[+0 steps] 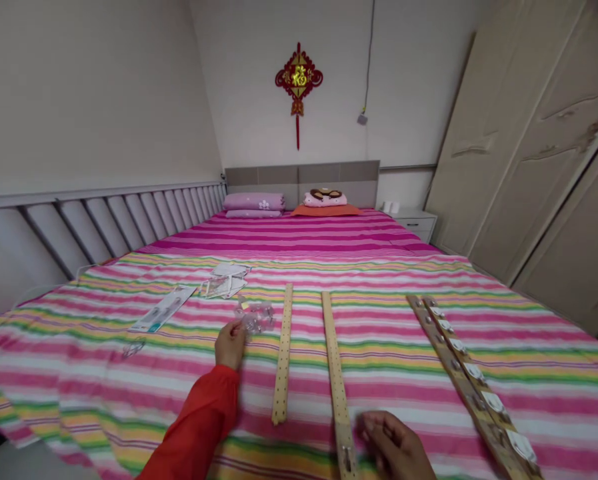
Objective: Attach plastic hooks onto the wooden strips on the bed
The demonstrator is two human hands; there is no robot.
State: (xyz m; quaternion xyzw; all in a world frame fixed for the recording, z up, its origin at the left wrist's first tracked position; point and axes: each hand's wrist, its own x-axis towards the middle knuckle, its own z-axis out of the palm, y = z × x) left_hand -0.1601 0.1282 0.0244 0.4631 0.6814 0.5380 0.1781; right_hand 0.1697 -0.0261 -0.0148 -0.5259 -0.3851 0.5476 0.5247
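My left hand [231, 343], in a red sleeve, pinches the near left edge of a crumpled clear plastic bag [259, 317] with small shiny parts. To its right lies a narrow wooden strip [283, 353] with rows of small holes. A second holed wooden strip [333, 347] runs towards me, with a small metal piece [347, 459] on its near end. Just right of that end, my right hand [396, 447] hovers with loosely bent fingers; I see nothing in them.
Two darker strips [453, 363] with metal pieces and several white round parts [473, 371] lie right. A blister card [163, 309], thin wire pieces [134, 347] and clear packaging [226, 280] lie left on the striped bedspread [379, 373]. A slatted rail [113, 217] borders the bed.
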